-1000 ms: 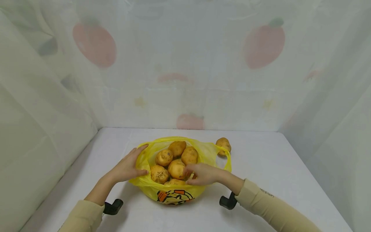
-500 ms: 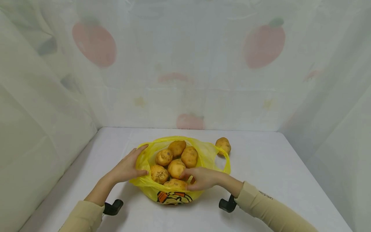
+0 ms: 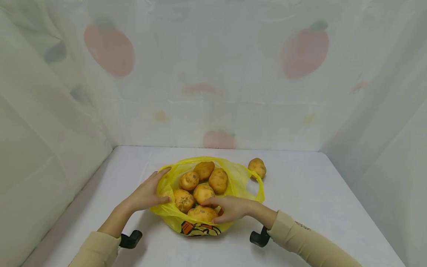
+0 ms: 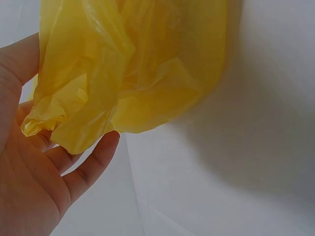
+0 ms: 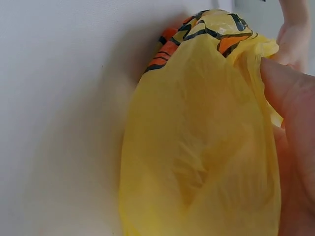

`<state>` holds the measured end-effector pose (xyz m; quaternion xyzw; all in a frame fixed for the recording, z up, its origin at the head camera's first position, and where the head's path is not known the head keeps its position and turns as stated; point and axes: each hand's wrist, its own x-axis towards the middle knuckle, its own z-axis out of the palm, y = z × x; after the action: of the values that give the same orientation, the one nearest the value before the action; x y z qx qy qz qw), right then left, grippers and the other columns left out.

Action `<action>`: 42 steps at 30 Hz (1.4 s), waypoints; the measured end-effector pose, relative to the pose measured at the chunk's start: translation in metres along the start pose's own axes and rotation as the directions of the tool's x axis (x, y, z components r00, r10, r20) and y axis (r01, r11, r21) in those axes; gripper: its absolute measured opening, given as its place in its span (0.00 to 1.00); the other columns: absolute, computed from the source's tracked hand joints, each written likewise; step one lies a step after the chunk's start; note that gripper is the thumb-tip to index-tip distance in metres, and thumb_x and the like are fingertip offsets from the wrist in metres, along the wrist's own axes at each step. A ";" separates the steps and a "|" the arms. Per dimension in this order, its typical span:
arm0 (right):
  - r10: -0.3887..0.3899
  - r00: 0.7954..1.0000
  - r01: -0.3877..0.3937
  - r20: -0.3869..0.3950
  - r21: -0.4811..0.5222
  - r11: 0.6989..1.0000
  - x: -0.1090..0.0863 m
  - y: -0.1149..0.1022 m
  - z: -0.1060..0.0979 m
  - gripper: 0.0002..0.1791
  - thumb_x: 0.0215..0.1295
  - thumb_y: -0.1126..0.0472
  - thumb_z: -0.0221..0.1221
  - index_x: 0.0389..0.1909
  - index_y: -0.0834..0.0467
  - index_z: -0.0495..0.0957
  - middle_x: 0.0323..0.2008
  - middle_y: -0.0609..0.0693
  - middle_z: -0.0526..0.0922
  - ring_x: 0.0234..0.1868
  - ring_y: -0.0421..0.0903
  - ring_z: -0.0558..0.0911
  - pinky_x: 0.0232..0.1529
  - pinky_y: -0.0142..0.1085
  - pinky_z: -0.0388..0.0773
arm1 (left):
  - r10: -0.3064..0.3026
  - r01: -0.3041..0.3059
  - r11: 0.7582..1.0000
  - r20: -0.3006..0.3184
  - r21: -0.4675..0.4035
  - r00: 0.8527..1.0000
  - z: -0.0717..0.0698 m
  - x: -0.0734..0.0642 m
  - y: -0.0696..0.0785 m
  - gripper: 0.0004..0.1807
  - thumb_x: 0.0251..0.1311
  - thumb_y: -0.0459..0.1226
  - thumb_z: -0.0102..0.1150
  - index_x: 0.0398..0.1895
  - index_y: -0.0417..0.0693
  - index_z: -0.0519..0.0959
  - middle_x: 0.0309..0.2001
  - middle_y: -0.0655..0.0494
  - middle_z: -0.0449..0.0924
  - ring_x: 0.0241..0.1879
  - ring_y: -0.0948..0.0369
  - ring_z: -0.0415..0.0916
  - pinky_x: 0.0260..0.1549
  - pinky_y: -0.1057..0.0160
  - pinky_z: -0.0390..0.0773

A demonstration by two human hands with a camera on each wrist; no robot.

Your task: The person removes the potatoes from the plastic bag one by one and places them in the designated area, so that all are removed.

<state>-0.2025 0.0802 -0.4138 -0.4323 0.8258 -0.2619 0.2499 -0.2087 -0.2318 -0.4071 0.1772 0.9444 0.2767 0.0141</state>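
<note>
A yellow plastic bag point(image 3: 238, 178) full of several potatoes stands with its mouth wide on the table. My left hand point(image 3: 146, 193) holds the bag's left rim, thumb inside and fingers spread along the outside; in the left wrist view the crumpled yellow film point(image 4: 93, 98) lies between thumb and fingers. Inside the front of the mouth, my right hand point(image 3: 233, 207) has thumb and fingers around the right end of the front potato point(image 3: 201, 214). Another potato point(image 3: 203, 193) lies just behind those fingers. In the right wrist view the bag's side hides most fingers, with the thumb point(image 5: 288, 88) at the rim.
A single potato point(image 3: 257, 168) lies on the white table point(image 3: 300, 193) behind the bag's right handle loop point(image 3: 261, 189). Pale fruit-printed curtains point(image 3: 213, 111) enclose the table at the back and both sides.
My right hand has moved slightly left and toward the front rim, closing around the front potato. That potato shows more fully now, and the rim there sits lower. My left hand stays put.
</note>
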 end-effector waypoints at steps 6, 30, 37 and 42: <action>0.015 1.000 -0.016 -0.013 -0.027 1.000 0.002 0.003 0.006 0.32 0.61 0.54 0.59 0.66 0.49 0.61 0.62 0.48 0.69 0.44 0.36 0.75 0.44 0.26 0.74 | -0.001 0.001 1.000 -0.005 -0.002 1.000 0.002 -0.001 0.001 0.52 0.42 0.45 0.71 0.71 0.52 0.51 0.67 0.36 0.55 0.65 0.34 0.50 0.51 0.30 0.60; -0.009 0.991 -0.001 -0.135 -0.078 0.997 0.010 0.006 0.021 0.30 0.62 0.54 0.57 0.65 0.51 0.63 0.58 0.48 0.73 0.53 0.35 0.72 0.54 0.31 0.70 | -0.008 0.008 1.000 -0.006 -0.001 1.000 0.006 -0.003 -0.001 0.52 0.42 0.44 0.71 0.71 0.53 0.52 0.67 0.36 0.54 0.65 0.33 0.49 0.51 0.30 0.59; 0.000 0.989 -0.011 -0.151 -0.072 0.997 0.008 0.004 0.021 0.31 0.59 0.54 0.59 0.64 0.51 0.64 0.59 0.47 0.72 0.58 0.38 0.70 0.58 0.33 0.68 | 0.004 -0.004 1.000 -0.010 0.006 1.000 0.005 -0.003 0.000 0.52 0.42 0.44 0.71 0.71 0.53 0.52 0.67 0.35 0.54 0.64 0.33 0.52 0.50 0.31 0.61; -0.005 0.985 -0.003 -0.170 -0.046 0.999 0.006 0.006 0.019 0.30 0.58 0.55 0.61 0.62 0.53 0.66 0.59 0.45 0.71 0.59 0.37 0.69 0.59 0.33 0.67 | 0.001 -0.001 1.000 -0.009 0.004 1.000 0.005 -0.003 0.001 0.52 0.42 0.44 0.72 0.71 0.53 0.52 0.66 0.35 0.55 0.64 0.33 0.52 0.50 0.31 0.61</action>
<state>-0.1967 0.0743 -0.4325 -0.4143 0.8499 -0.2788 0.1682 -0.2046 -0.2300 -0.4109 0.1766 0.9449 0.2754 0.0094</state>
